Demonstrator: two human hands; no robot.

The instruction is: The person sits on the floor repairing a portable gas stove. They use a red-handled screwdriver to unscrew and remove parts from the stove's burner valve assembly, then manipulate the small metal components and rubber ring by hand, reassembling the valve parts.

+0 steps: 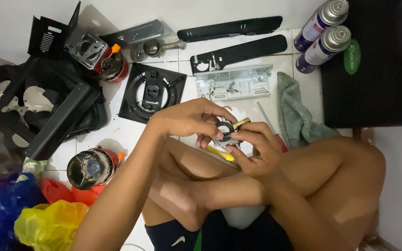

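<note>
Both hands grip small burner assy (228, 131) w/ brass tube: left hand (192, 118) steadies it, right hand (257, 151) pinches rim, fingers curled shut.

Probably a home floor used as a repair spot: white tiles (117, 135) strewn with stove parts (150, 90) and gas canisters (322, 44).

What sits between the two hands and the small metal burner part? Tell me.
Nothing visible: the left hand and right hand both have fingers directly on the burner part, held above the lap.
</note>
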